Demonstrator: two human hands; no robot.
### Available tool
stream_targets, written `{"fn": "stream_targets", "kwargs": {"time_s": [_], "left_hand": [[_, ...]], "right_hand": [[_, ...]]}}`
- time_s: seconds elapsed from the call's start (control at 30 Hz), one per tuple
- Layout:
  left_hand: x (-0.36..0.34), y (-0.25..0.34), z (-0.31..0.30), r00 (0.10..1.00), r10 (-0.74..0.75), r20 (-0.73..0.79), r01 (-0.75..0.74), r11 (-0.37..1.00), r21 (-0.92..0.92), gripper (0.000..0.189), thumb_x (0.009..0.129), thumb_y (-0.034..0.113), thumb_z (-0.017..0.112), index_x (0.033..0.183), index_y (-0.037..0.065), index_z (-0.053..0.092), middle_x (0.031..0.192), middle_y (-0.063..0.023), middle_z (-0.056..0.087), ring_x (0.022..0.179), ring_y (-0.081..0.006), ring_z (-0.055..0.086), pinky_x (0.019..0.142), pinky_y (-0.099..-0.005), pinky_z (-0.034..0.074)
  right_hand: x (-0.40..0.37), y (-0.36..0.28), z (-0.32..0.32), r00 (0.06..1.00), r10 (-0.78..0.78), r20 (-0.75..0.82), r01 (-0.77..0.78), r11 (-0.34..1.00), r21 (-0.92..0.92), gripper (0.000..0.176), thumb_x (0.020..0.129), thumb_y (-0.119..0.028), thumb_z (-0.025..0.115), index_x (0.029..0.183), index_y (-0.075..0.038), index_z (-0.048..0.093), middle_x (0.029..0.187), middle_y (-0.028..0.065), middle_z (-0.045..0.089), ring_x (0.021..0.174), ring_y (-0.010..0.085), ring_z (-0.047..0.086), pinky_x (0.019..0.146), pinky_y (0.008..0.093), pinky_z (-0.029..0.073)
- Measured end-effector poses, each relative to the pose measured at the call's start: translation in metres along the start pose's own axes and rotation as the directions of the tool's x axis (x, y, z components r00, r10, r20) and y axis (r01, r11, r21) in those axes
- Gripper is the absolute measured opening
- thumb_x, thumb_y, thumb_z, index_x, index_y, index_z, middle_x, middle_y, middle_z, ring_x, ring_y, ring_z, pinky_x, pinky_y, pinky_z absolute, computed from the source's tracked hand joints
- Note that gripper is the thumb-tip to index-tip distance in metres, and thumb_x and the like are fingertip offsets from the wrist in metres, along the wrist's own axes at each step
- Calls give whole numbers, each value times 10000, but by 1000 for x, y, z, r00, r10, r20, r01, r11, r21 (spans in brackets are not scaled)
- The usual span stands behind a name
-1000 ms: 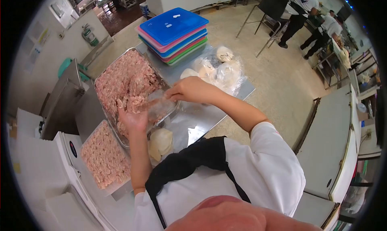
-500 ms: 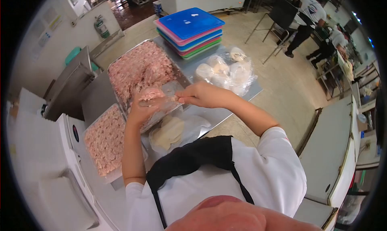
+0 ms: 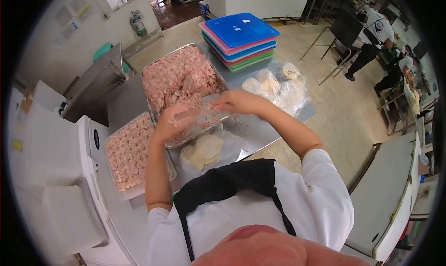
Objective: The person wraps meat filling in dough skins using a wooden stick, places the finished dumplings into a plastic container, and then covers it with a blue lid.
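A large tray of pink ground meat (image 3: pixel 176 71) lies on the metal table. Over its near end, my left hand (image 3: pixel 173 122) holds some of the meat in a cupped grip. My right hand (image 3: pixel 230 102) has its fingers pinched on a clear plastic piece (image 3: pixel 204 115) that reaches toward the left hand; its exact shape is blurred. Just below the hands, pale round discs (image 3: pixel 203 151) rest on clear plastic. A second tray, with portioned meat (image 3: pixel 129 152), sits to the left of my left forearm.
Stacked coloured lids (image 3: pixel 240 29) stand at the table's back. Bagged white rounds (image 3: pixel 278 87) lie on the right side, near the table edge (image 3: pixel 299 122). Two people (image 3: pixel 378 31) work at the far right, beside a dark chair (image 3: pixel 346 29). A white freezer stands left.
The view has shifted, so the table appears farther right. My left hand has gone from fingers spread around the meat to lower over the tray's near end. My right hand still pinches the plastic.
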State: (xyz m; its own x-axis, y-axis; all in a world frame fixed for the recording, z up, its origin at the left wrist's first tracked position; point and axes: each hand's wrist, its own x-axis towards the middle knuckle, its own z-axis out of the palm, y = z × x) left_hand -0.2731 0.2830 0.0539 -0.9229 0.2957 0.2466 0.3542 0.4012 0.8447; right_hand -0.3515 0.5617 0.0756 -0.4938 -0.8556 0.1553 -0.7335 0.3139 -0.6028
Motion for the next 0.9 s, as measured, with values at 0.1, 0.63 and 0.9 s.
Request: {"fn": "stream_targets", "kwargs": {"time_s": [0.1,0.63,0.9], "left_hand": [[2,-24,7,974,-198,-109,172,962,-210,381,775,200,744,1076,2,621,966,-31,631,837,-116,567,718,-280,473],[24,13,21,972,-215,-89,226,964,138,553,703,134,769,1208,26,572,1190,-131,614,1113,-242,566,942,-377,435],[34,-25,41,894,-349,-281,374,927,39,327,754,167,743,1026,14,643,901,-61,653,858,-141,580,800,-284,469]], "right_hand": [[1,-19,6,962,-49,-267,-49,936,-348,288,890,-288,596,1146,-161,636,988,123,672,834,335,649,731,430,512],[-4,60,7,994,-76,-75,94,954,284,306,903,-301,617,1143,-117,664,982,145,685,867,320,655,774,371,501],[23,90,0,956,-223,-191,174,954,-243,280,880,-304,607,1143,-217,644,842,84,634,733,286,646,616,428,509]]}}
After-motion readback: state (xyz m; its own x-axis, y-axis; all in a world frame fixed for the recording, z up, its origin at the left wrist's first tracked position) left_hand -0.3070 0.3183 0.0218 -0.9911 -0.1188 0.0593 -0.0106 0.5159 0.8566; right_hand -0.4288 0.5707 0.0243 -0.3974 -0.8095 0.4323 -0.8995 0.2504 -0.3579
